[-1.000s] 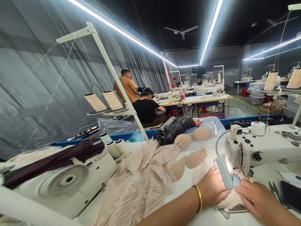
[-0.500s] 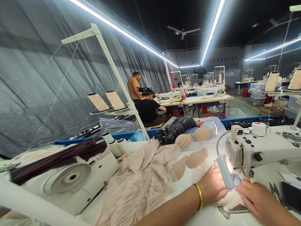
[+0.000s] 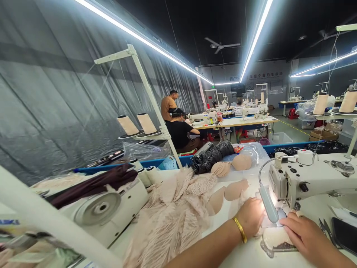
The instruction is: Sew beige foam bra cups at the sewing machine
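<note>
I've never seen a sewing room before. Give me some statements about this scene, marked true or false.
1. The left hand has a gold-coloured bracelet at its wrist. True.
2. The work area is unlit. False: a small grey lamp shines there.
3. Beige lace fabric lies left of the left hand. True.
4. Both hands are far from any machine. False: the right hand is close by a sewing machine.
5. Dark cloth lies on the floor. False: it lies across a white machine.

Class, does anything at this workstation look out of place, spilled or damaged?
A dark cloth lies bunched over the white machine at left: an odd place for fabric, which is also darker than the pale lace alongside. No spill or damage shows near the left hand or right hand.
</note>
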Demonstrator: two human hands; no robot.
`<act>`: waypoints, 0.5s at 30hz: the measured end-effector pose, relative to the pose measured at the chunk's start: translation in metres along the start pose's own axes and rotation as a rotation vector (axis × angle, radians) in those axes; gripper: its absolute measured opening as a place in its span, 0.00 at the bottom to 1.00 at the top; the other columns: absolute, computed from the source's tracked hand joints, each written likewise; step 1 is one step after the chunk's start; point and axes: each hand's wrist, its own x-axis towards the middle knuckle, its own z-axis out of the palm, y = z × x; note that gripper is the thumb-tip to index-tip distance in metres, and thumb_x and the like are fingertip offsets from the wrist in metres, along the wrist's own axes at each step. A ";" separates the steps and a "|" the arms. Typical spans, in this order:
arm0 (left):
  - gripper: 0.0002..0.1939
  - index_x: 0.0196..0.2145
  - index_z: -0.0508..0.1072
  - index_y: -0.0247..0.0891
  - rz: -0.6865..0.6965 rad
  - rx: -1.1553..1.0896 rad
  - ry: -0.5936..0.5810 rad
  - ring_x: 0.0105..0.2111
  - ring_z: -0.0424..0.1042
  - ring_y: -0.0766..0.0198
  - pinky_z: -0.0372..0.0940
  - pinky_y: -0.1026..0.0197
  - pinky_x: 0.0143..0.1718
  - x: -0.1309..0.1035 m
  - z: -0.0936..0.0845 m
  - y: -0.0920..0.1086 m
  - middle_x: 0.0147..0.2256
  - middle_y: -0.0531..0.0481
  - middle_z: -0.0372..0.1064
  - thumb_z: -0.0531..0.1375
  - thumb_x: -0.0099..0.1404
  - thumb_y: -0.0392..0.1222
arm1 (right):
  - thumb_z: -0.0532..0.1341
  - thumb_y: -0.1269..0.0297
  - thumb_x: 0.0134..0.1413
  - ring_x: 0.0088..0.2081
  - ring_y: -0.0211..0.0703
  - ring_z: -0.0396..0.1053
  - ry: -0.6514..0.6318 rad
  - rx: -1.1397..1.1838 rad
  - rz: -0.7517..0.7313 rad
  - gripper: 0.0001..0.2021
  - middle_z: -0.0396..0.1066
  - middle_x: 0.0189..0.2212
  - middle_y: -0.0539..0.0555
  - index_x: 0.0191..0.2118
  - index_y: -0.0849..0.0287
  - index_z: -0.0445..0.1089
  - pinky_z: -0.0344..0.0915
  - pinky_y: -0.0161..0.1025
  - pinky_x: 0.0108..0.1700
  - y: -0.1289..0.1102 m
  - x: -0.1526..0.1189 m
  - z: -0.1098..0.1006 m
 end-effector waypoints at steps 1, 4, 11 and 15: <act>0.06 0.38 0.69 0.39 -0.002 -0.007 0.017 0.34 0.71 0.54 0.65 0.52 0.40 -0.005 -0.002 0.002 0.34 0.46 0.72 0.59 0.64 0.32 | 0.50 0.55 0.75 0.37 0.53 0.75 -0.001 0.073 0.037 0.16 0.77 0.36 0.53 0.48 0.48 0.74 0.69 0.48 0.40 -0.005 0.001 -0.002; 0.08 0.44 0.69 0.39 -0.004 -0.047 0.079 0.35 0.72 0.56 0.67 0.54 0.43 -0.027 -0.015 0.018 0.36 0.47 0.74 0.57 0.68 0.32 | 0.51 0.47 0.74 0.36 0.51 0.75 -0.055 0.457 0.228 0.19 0.79 0.35 0.52 0.59 0.49 0.68 0.70 0.48 0.41 -0.025 0.005 -0.004; 0.14 0.53 0.72 0.42 -0.138 -0.351 0.398 0.47 0.76 0.54 0.68 0.52 0.50 -0.094 -0.046 0.087 0.47 0.43 0.78 0.61 0.71 0.35 | 0.63 0.43 0.62 0.30 0.46 0.73 -0.106 0.887 0.410 0.26 0.71 0.25 0.44 0.57 0.55 0.66 0.68 0.42 0.35 -0.070 0.005 0.011; 0.17 0.44 0.77 0.40 -0.602 -1.128 0.042 0.34 0.77 0.58 0.69 0.57 0.39 -0.129 -0.029 0.123 0.35 0.46 0.78 0.68 0.68 0.55 | 0.67 0.37 0.57 0.28 0.46 0.71 0.039 0.953 0.441 0.31 0.70 0.24 0.44 0.55 0.55 0.69 0.67 0.41 0.32 -0.094 -0.004 0.017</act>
